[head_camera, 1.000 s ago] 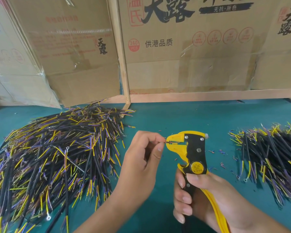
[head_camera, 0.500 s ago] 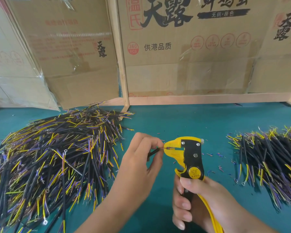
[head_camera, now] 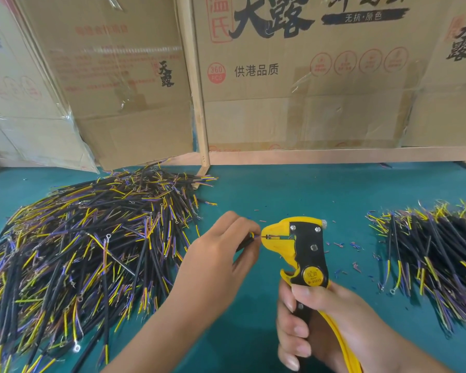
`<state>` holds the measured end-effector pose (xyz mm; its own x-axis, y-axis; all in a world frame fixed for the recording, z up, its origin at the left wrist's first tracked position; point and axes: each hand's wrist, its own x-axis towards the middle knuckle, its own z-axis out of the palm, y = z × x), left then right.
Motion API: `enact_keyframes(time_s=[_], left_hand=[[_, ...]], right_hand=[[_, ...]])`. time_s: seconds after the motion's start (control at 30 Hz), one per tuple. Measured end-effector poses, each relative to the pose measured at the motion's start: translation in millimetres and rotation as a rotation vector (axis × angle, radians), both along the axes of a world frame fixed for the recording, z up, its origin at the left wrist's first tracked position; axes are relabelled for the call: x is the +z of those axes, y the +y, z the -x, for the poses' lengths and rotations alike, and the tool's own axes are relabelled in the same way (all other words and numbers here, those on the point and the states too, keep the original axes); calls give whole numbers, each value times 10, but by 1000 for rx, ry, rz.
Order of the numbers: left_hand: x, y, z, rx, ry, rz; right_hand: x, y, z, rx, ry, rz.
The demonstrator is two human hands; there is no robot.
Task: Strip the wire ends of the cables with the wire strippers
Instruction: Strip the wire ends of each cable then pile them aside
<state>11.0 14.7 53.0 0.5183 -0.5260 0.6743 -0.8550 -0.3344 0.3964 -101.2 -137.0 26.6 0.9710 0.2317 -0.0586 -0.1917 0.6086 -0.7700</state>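
Middle cardboard box (head_camera: 307, 84): big black brush characters "天露", red seal "温氏", black banner "无抗·原色", red circle "360 PCS", black "供港品质". Left cardboard box (head_camera: 113, 76): small black "天露", faded red print unreadable. Right cardboard box (head_camera: 457, 76): black "天露". Wire strippers (head_camera: 303, 249): round yellow pivot badge, roughly "B-01212", blurred, uncertain.

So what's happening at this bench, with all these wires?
A person is stripping cable ends. The left hand pinches one black cable, feeding its thin wire into the nose of yellow wire strippers gripped by the right hand. A large cable pile lies to the left, a smaller pile to the right.
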Motion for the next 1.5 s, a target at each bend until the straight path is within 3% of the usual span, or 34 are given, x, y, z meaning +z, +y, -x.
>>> enact_keyframes(time_s=[0.23, 0.73, 1.27, 1.5], left_hand=[[-4, 7, 37, 63, -61, -247], [28, 54, 40, -52, 87, -242], [9, 127, -55, -36, 22, -369], [45, 189, -116, -201, 32, -406]], right_hand=[[-43, -67, 26, 121, -32, -70], [-31, -109, 55, 171, -47, -60], [80, 22, 101, -120, 138, 313], [81, -20, 97, -123, 145, 315]])
